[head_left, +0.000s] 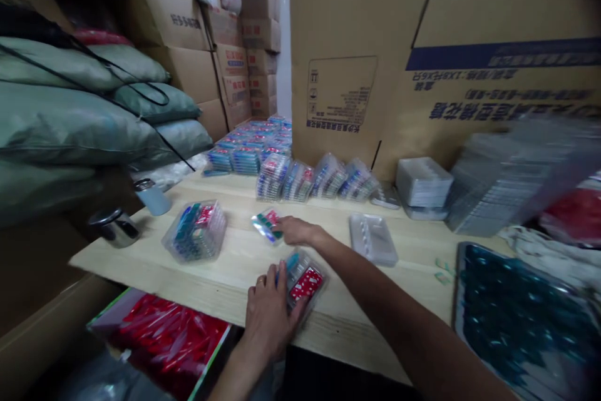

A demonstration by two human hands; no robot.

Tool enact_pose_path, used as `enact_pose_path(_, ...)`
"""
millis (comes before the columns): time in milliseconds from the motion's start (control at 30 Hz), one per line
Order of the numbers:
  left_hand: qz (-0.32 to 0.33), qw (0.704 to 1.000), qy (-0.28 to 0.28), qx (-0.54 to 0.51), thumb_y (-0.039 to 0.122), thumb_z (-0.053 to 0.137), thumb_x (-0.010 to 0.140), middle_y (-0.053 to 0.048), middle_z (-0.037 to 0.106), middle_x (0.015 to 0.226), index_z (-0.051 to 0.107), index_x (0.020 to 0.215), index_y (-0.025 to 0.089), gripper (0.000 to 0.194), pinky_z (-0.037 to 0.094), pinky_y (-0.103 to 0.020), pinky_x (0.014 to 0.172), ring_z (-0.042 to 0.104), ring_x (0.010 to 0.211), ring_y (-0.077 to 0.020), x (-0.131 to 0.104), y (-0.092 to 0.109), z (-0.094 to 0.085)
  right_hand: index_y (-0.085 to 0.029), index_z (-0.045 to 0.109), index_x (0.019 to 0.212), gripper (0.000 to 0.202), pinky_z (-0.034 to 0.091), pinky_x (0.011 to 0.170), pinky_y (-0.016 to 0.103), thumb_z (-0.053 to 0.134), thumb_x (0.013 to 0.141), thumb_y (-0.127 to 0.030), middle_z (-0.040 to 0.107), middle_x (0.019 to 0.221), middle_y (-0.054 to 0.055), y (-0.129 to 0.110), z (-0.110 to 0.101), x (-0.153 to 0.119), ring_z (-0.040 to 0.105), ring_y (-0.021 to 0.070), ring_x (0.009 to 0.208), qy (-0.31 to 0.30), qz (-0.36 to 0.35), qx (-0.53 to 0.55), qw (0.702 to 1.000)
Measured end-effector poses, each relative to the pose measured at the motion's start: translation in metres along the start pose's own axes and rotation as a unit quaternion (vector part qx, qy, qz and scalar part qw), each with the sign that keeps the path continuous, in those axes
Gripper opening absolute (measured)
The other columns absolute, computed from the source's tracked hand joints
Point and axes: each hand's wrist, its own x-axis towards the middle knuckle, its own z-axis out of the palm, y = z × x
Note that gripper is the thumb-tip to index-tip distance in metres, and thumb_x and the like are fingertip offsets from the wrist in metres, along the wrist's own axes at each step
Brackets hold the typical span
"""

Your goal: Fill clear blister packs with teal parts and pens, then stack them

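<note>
Left hand (268, 310) clamps clear pack (306, 285) near table's (223, 273) front edge. Right hand (297, 230) touches flat packet (268, 224); pinch: cannot tell. Judged: pack light, slick, thin-walled, could dent; grip lightly by side rims.

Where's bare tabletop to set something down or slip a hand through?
Best: wood between the flat clear trays and green scraps. Narrower: between the left-side pack cluster and the left hand. Crowded: back edge, with the pack row and white tray stack; middle, where the right hand also works.
</note>
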Motion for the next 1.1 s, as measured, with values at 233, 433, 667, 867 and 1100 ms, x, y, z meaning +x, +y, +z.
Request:
enact_pose_path(233,-0.047,0.999,0.009,-0.023,0.043,0.032,0.097,-0.025,0.032,0.155,0.031,0.151,0.004,0.067,0.041,-0.055,0.098,0.045,0.129,-0.0399,0.028,0.063,0.002,-0.027,0.051,0.14,0.061,0.043,0.102,0.034,0.055,0.08,-0.016,0.052,0.145,0.007,-0.021,-0.015,0.003,0.052,0.0225,0.127,0.032,0.018,0.027,0.999)
enact_pose_path(433,-0.021,0.996,-0.023,-0.08,0.066,0.049,0.083,-0.021,0.008,0.163,0.022,0.155,0.009,0.096,0.03,-0.058,0.109,0.018,0.145,-0.0466,0.024,0.091,0.01,-0.017,0.04,0.149,0.062,0.016,0.111,0.065,0.037,0.094,-0.047,0.023,0.159,0.022,0.041,-0.002,-0.099,0.019,0.0443,0.145,0.14,0.363,-0.025,0.921)
enact_pose_path(667,-0.056,0.991,0.103,-0.066,0.051,0.034,0.096,-0.017,0.025,0.161,0.044,0.147,0.02,0.061,0.023,-0.058,0.114,0.017,0.148,-0.041,0.073,0.067,-0.006,-0.03,0.023,0.155,0.073,0.021,0.107,0.065,0.035,0.091,-0.062,0.013,0.162,0.019,0.083,0.025,-0.191,0.016,0.0498,0.144,0.043,0.457,0.043,0.887)
enact_pose_path(867,-0.008,1.0,0.025,0.015,0.037,0.034,0.097,-0.018,0.039,0.154,0.05,0.14,0.015,0.051,0.031,-0.058,0.109,0.033,0.142,-0.04,0.106,-0.044,0.0,-0.028,0.018,0.157,0.073,0.023,0.106,0.063,0.04,0.091,-0.053,0.018,0.161,0.021,0.07,0.038,-0.228,0.02,0.0488,0.144,0.064,0.436,0.017,0.897)
enact_pose_path(1100,-0.006,0.994,0.093,0.052,0.028,0.036,0.093,-0.022,0.042,0.151,0.056,0.13,0.009,0.046,0.035,-0.059,0.105,0.039,0.138,-0.0404,0.087,-0.089,-0.004,-0.026,0.018,0.157,0.082,0.025,0.102,0.066,0.046,0.088,-0.062,0.016,0.16,0.024,0.034,0.054,-0.254,0.02,0.0517,0.142,0.083,0.406,0.004,0.91)
